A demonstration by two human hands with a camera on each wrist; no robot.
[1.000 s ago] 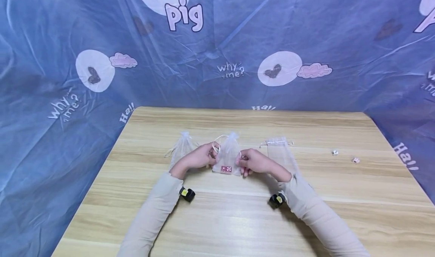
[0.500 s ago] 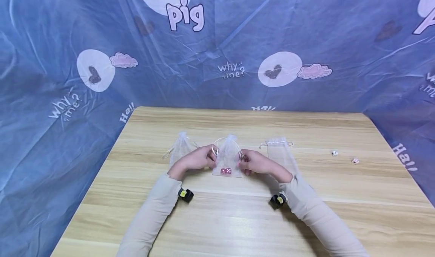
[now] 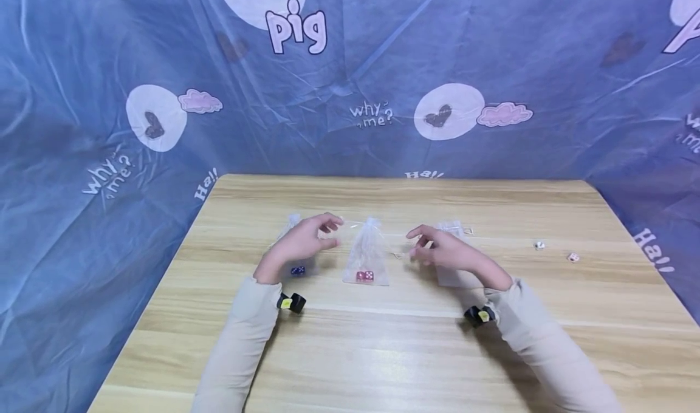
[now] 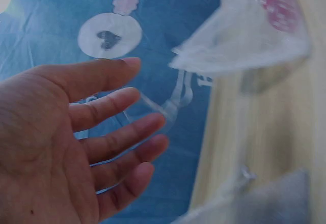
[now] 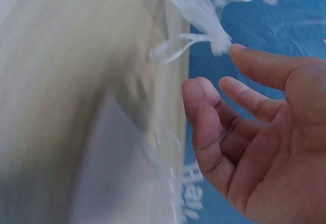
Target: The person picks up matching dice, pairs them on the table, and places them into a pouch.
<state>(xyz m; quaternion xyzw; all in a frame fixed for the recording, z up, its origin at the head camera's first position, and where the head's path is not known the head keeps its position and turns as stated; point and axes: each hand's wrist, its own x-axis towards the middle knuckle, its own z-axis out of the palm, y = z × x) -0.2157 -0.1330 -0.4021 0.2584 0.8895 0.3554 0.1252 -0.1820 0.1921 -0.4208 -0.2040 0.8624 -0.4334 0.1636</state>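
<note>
A sheer white drawstring bag [image 3: 365,249] with gathered top lies mid-table, two red dice [image 3: 364,276] showing through its bottom. My left hand [image 3: 299,240] hovers to its left with fingers spread and nothing in them, overlapping a second drawstring bag [image 3: 294,218] that holds blue dice [image 3: 298,271]. On the other side, my right hand [image 3: 445,250] is apart from the middle bag, fingers loosely bent and empty. It covers part of a third, flat drawstring bag [image 3: 454,278]. In the right wrist view, the middle bag's gathered neck [image 5: 220,43] appears close to the thumb tip.
Two white dice, a nearer one [image 3: 573,257] and a farther one [image 3: 539,245], lie on the right of the wooden table [image 3: 372,352]. A blue printed cloth [image 3: 350,67] hangs behind and along the sides.
Both hands have let go of the middle bag's drawstrings and moved apart, left hand leftward and right hand rightward. The middle bag stays in place; the blue dice have come into sight.
</note>
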